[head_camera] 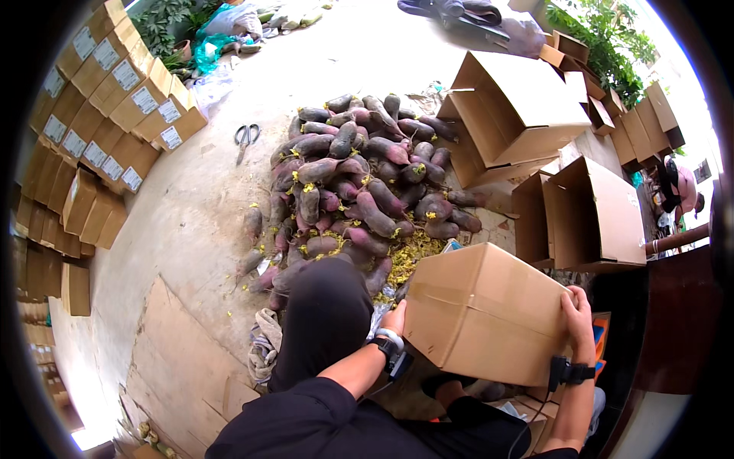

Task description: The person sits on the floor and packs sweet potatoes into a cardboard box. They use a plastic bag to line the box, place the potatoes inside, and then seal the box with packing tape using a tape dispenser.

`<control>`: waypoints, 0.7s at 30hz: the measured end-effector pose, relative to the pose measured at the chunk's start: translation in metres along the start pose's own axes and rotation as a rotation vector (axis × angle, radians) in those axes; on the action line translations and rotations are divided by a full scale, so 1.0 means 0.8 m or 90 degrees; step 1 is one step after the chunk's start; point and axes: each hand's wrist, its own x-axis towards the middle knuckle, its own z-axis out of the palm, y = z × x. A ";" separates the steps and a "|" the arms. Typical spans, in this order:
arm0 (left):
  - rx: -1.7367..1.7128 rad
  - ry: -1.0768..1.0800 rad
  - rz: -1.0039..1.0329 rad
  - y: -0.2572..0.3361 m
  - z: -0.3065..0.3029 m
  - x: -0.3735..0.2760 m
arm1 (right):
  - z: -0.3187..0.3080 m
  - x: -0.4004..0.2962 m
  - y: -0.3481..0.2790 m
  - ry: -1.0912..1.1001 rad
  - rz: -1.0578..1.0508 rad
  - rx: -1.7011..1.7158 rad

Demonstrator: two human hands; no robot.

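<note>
Between my two hands a brown cardboard box (487,315) is held tilted above the floor. My left hand (393,319) grips its left side, with part of the fingers hidden behind the cardboard. At the box's right edge, my right hand (578,312) has its fingers spread over the upper corner. Beyond my knee lies a large heap of dark purple radish-like roots (344,172), several with yellow sprouts on top. Yellow leaf trimmings (416,258) are scattered at the heap's near right side, close to the box.
Two large open cardboard cartons (510,115) (596,218) stand right of the heap. Scissors (246,140) lie on the concrete floor to its left. Stacked labelled boxes (109,109) line the left side. A flattened cardboard sheet (178,367) and a cloth (265,344) lie near my leg. A person (682,186) is far right.
</note>
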 end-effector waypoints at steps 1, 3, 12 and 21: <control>-0.011 0.010 0.016 0.004 -0.003 0.005 | -0.001 -0.004 0.003 0.000 0.007 0.018; -0.042 0.033 0.052 0.014 -0.008 0.018 | -0.016 -0.008 0.012 0.002 -0.011 0.065; -0.348 -0.219 0.369 0.201 -0.068 -0.112 | -0.077 -0.067 -0.134 0.057 -0.154 0.157; -0.230 -0.213 0.652 0.363 -0.344 -0.342 | 0.006 -0.150 -0.369 -0.082 -0.305 0.221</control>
